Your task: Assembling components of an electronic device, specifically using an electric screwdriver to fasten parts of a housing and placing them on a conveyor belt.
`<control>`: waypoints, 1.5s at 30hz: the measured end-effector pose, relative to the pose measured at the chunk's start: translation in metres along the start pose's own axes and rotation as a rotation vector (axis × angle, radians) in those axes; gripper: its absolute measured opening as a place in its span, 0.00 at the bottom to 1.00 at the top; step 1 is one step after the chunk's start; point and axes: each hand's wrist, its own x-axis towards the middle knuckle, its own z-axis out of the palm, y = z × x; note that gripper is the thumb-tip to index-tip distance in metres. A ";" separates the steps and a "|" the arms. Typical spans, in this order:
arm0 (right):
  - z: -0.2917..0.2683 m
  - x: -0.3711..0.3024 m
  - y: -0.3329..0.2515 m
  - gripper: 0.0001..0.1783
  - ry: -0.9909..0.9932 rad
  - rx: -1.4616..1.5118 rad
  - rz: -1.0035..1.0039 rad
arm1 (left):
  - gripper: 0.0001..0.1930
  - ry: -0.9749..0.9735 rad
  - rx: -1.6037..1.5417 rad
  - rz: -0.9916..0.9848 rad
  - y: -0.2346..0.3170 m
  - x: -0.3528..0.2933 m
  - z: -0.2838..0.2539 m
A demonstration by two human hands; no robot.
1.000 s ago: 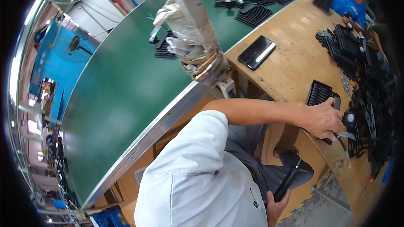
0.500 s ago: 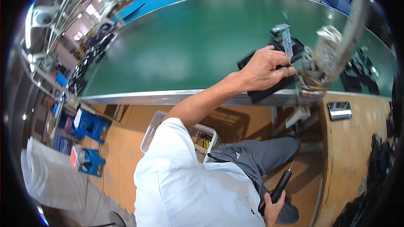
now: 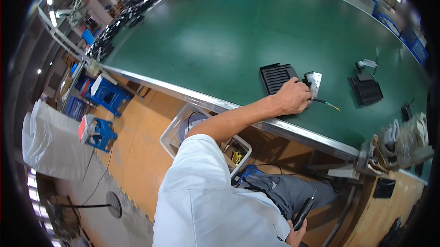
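My left hand (image 3: 293, 97) reaches out over the green surface with its fingers curled down on a black finned housing (image 3: 275, 77). This housing lies near the metal edge, and a silver bracket (image 3: 314, 82) sticks up at its right end. From beneath my fingers a black cable (image 3: 324, 103) with bare coloured wire ends runs out to the right. Low at the right, near my lap, my right hand (image 3: 297, 234) is wrapped round a black screwdriver (image 3: 304, 212), its thin bit pointing up. Part of that hand is hidden by my shirt.
Another black finned housing (image 3: 365, 90) with bracket and cable lies farther right on the green table (image 3: 201, 54). A post with wrapped bundles (image 3: 403, 141) stands at the near right, by a wooden bench (image 3: 380, 215). Below the edge sits a clear plastic bin (image 3: 250, 148). Many black parts line the far left.
My view has swung to the right. My left hand has brought the black housing away from the post and the other housing, down onto the green surface. My right hand keeps the screwdriver.
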 end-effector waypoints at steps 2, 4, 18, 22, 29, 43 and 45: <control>-0.005 0.013 0.001 0.41 -0.092 -0.098 -0.018 | 0.09 0.076 0.036 -0.089 -0.037 -0.035 -0.021; -0.002 0.018 -0.005 0.40 -0.102 -0.082 -0.006 | 0.10 0.000 0.123 -0.407 -0.099 -0.086 -0.078; -0.011 0.020 0.041 0.33 -0.032 -0.053 -0.244 | 0.15 0.467 0.197 -0.335 -0.108 -0.115 -0.083; -0.001 0.011 -0.015 0.37 -0.073 -0.113 0.038 | 0.10 0.451 0.096 -0.220 -0.065 -0.058 -0.098; -0.006 -0.015 0.004 0.37 0.123 -0.083 0.149 | 0.26 0.216 -0.243 0.079 0.026 0.139 0.051; 0.007 -0.005 0.019 0.33 0.100 0.209 0.091 | 0.37 -0.146 -0.014 -0.007 0.062 0.153 0.115; -0.001 0.013 0.028 0.38 0.035 0.221 0.112 | 0.38 -0.217 -0.069 -0.048 0.021 0.088 0.045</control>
